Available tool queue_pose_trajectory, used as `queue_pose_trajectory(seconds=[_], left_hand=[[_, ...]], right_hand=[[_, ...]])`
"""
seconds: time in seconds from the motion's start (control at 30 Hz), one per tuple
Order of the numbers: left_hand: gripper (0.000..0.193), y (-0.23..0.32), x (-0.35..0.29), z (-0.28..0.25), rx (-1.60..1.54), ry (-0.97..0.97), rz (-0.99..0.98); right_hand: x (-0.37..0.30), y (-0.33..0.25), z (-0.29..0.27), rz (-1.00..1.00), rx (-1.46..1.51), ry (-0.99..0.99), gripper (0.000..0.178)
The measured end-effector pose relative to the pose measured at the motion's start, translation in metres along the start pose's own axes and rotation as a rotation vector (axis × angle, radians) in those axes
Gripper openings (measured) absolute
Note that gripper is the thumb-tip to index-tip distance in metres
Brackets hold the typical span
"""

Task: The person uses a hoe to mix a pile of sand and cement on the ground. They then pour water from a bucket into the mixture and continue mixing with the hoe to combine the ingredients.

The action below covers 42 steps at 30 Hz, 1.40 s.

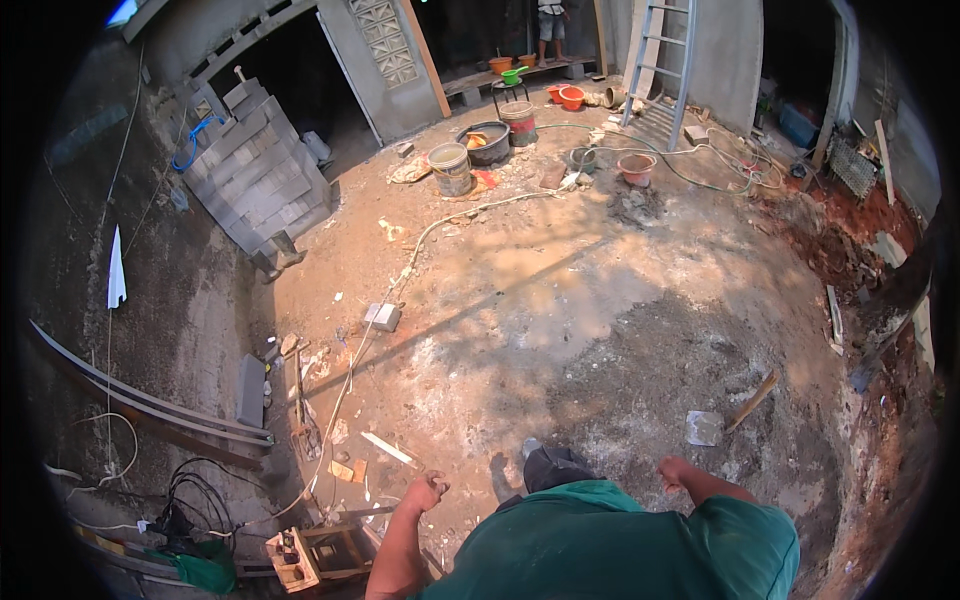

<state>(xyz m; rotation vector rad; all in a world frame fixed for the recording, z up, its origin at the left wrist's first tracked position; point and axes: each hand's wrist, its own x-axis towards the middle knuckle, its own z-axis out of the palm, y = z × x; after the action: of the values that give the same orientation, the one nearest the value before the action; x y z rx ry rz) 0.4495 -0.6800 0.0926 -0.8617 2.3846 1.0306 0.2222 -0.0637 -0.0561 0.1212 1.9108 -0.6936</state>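
Observation:
My left hand (427, 491) hangs out to the left, its fingers curled in and nothing visible in them. On the right, my right hand (674, 474) is also curled and holds nothing I can see. Neither hand touches anything. Nearest to the right hand, a flat whitish-grey blade (704, 428) lies on the ground beside a slanting wooden handle (752, 402); whether they join is unclear. Near the left hand are a thin pale wood strip (389, 449) and a small board piece (342, 471). One shoe tip (531, 446) shows below me on the dirt.
A pale hose (412, 262) snakes across the ground past a concrete block (382, 317). Stacked blocks (262, 170) stand far left. Buckets (451, 170), a black tub (484, 145) and a ladder (660, 70) are at the back, where a person (551, 25) stands. A wooden frame (318, 553) lies lower left.

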Motion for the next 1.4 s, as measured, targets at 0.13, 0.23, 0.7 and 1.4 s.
queue_pose_trajectory(seconds=[0.13,0.23,0.7,1.4], left_hand=[[0.046,-0.016,0.064,-0.046,-0.191,-0.037,0.019],[0.044,-0.076,0.135,-0.079,-0.081,0.036,-0.023],[0.031,-0.244,0.317,-0.252,-0.103,-0.065,-0.203],[0.04,0.073,0.861,-0.534,0.074,-0.143,0.098]], right_hand=[[0.109,-0.032,-0.032,-0.396,-0.601,0.006,0.02],[0.165,-0.093,-0.062,-0.285,-0.505,0.117,0.028],[0.197,-0.585,-0.127,-0.213,0.143,0.3,0.04],[0.334,-0.613,-0.083,0.303,0.872,0.282,0.021]])
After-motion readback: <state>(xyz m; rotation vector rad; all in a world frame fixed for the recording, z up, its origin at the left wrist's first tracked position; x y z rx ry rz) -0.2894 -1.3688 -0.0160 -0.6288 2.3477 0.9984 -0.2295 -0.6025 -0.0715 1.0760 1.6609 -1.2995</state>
